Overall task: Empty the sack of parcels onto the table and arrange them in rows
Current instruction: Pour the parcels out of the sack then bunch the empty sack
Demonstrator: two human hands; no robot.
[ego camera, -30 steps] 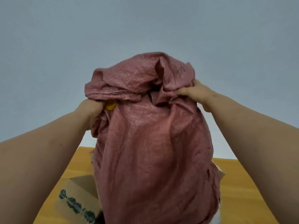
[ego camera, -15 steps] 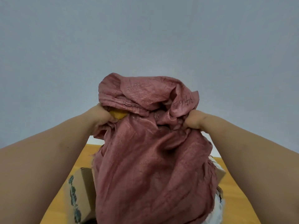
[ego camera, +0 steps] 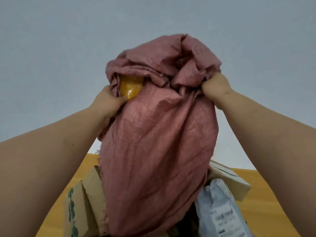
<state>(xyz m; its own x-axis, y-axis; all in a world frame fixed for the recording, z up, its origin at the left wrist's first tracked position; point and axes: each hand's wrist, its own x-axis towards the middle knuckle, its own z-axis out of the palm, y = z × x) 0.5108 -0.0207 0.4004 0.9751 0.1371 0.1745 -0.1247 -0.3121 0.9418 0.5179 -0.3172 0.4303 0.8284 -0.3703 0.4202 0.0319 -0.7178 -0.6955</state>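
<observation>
A pink woven sack hangs upside down in front of me, its bunched bottom end held high. My left hand grips the bunched cloth on the left, beside a yellow piece that peeks out of a fold. My right hand grips the cloth on the right. Below the sack's mouth, parcels lie on the yellow table: a cardboard box with green print at the left, a white plastic mailer with a label at the right, and another cardboard box behind it.
A plain pale wall fills the background. The table's far edge shows to the right of the sack. The sack hides the middle of the table and whatever lies under its mouth.
Both hands have shaken the sack down and back up. The box at the left has shifted, and a white mailer and another box now show at the right. More of the yellow piece shows.
</observation>
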